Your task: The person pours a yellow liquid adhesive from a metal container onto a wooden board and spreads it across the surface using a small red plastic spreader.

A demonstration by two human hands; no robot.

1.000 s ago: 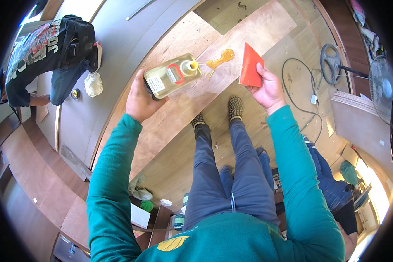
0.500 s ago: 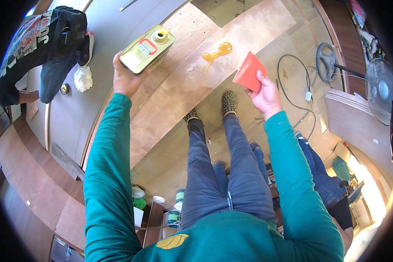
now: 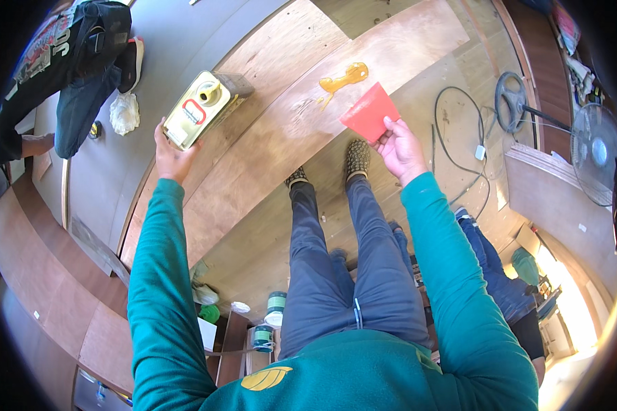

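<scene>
In my left hand [image 3: 174, 154] is a rectangular metal can [image 3: 185, 127] with a pale yellow top, a red-edged handle and an uncapped spout. The fingers wrap its near end, over the left part of a long wooden panel [image 3: 247, 144]. My right hand [image 3: 400, 147] pinches a flat red plastic spreader [image 3: 373, 113] by its lower corner. Its wide edge faces the panel. A puddle of amber glue-like liquid [image 3: 346, 79] lies on the panel, just beyond the spreader. A damp, shiny smear shows beside that puddle.
A co-worker [image 3: 82, 89] bends at the far left, near a crumpled white bag [image 3: 124, 114]. On the right are a black cable [image 3: 448, 147], a fan [image 3: 598, 147] and stacked boards [image 3: 548, 185]. Another person's jeans [image 3: 490, 267] show at lower right. Green-and-white containers [image 3: 275, 305] stand beside my legs.
My left hand has moved left and down, tilting the can so its top faces me more. My right hand has shifted left with the spreader, closer to the puddle.
</scene>
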